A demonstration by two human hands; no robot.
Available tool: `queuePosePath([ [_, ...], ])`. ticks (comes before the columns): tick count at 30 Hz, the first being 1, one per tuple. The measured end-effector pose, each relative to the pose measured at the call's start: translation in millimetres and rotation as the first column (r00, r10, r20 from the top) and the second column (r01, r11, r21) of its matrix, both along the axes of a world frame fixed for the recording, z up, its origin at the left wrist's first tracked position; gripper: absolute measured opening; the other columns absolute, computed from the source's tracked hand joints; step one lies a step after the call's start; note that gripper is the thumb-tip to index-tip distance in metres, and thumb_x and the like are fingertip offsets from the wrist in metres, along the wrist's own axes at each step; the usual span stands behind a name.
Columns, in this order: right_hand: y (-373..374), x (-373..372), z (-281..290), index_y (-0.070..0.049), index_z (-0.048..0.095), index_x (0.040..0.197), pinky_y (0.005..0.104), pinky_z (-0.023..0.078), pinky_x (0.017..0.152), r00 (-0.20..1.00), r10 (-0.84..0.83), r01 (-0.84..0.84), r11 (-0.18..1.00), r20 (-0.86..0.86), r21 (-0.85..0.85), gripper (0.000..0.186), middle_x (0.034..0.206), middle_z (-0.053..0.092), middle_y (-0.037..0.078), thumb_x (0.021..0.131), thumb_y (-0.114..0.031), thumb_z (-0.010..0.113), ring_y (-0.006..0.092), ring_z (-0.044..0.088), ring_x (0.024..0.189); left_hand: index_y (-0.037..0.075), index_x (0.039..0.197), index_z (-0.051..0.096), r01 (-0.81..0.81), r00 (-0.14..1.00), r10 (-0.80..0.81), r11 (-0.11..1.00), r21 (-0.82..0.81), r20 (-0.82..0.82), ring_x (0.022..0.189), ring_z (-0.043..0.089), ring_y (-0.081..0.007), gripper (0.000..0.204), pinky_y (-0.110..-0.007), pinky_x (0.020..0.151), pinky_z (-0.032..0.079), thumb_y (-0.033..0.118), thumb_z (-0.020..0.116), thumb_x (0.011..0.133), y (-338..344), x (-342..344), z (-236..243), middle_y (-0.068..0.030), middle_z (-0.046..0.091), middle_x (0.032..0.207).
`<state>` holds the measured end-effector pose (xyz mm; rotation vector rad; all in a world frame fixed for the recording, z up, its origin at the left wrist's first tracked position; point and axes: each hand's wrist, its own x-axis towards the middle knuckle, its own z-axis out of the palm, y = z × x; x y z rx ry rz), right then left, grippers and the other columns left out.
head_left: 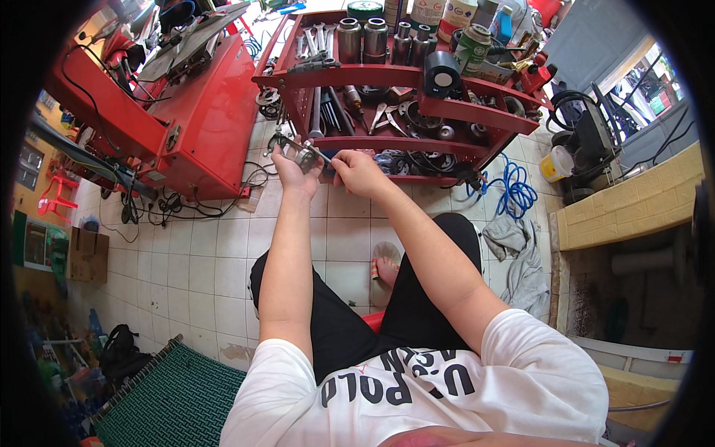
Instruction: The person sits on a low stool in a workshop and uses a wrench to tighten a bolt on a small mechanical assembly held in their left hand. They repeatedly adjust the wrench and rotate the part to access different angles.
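Observation:
In front of me, at the near left corner of the red tool cart (350, 76), my left hand (295, 179) is closed around a small metal part (306, 157) with a dark, bracket-like end. Its exact kind is too small to make out. My right hand (357, 173) pinches a thin grey metal rod-like tool (322, 156), whose tip meets the part or lies right beside it. Fingers hide the tool's other end. Both forearms reach forward over my knees.
Wrenches (319, 37), large sockets (375, 41) and a dark cylinder (442, 74) fill the cart's top; pliers (386, 118) lie on its shelf. A red machine (201, 112) stands left. Blue hose (515, 190) and a grey cloth (518, 253) lie on the tiles at right.

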<state>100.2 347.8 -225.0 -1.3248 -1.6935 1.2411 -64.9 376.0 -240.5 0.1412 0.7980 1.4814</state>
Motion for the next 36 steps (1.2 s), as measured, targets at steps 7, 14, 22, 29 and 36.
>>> queuePosePath([
  [7, 0, -2, 0, -0.003, 0.061, 0.101, 0.0276, 0.042, 0.045, 0.997, -0.042, 0.045, 0.998, -0.067, 0.046, 0.023, 0.063, 0.063, 0.004, 0.103, -0.022, 0.048, 0.0105, 0.053, 0.047, 0.006, 0.120, 0.059, -0.019, 0.996, 0.014, 0.998, 0.062, 0.083, 0.093, 0.059, -0.0234, 0.066, -0.041, 0.083, 0.049, 0.064, 0.036, 0.097, -1, -2, 0, -0.0123, 0.065, 0.106],
  [14, -3, -2, 10, -0.003, 0.065, 0.099, 0.0306, 0.049, 0.064, 0.994, -0.081, 0.080, 0.997, -0.071, -0.025, 0.025, 0.069, 0.069, 0.007, 0.098, -0.027, 0.055, 0.0138, 0.065, 0.063, 0.004, 0.120, 0.056, -0.002, 0.995, -0.012, 0.991, 0.132, 0.101, 0.092, 0.062, -0.0250, 0.069, -0.040, 0.085, 0.049, 0.067, 0.039, 0.096, 0, -5, -1, -0.0135, 0.066, 0.104],
  [22, -7, -2, 13, -0.002, 0.064, 0.101, 0.0275, 0.048, 0.057, 0.991, -0.035, 0.033, 0.999, -0.126, -0.020, 0.025, 0.072, 0.072, 0.007, 0.098, -0.026, 0.059, 0.0116, 0.065, 0.060, 0.006, 0.110, 0.055, 0.004, 0.991, -0.024, 0.988, 0.152, 0.134, 0.094, 0.063, -0.0272, 0.065, -0.042, 0.087, 0.047, 0.067, 0.040, 0.096, 3, -4, -2, -0.0145, 0.069, 0.110],
  [29, -11, -2, 24, -0.001, 0.062, 0.101, 0.0262, 0.043, 0.044, 0.986, 0.026, -0.054, 0.983, -0.163, -0.173, 0.026, 0.074, 0.072, 0.009, 0.101, -0.025, 0.053, 0.0106, 0.056, 0.047, 0.006, 0.110, 0.056, 0.010, 0.986, -0.036, 0.987, 0.158, 0.162, 0.099, 0.063, -0.0289, 0.065, -0.043, 0.090, 0.047, 0.067, 0.037, 0.098, 0, 2, 5, -0.0122, 0.069, 0.112],
  [36, -9, -8, 24, -0.003, 0.059, 0.104, 0.0230, 0.038, 0.041, 0.870, -0.114, 0.035, 0.985, -0.479, -0.171, 0.024, 0.069, 0.064, 0.004, 0.100, -0.026, 0.058, 0.0078, 0.050, 0.046, 0.008, 0.114, 0.054, 0.031, 0.979, -0.068, 0.982, 0.189, 0.194, 0.099, 0.064, -0.0285, 0.063, -0.043, 0.090, 0.048, 0.066, 0.040, 0.097, 1, -3, 0, -0.0112, 0.069, 0.114],
])
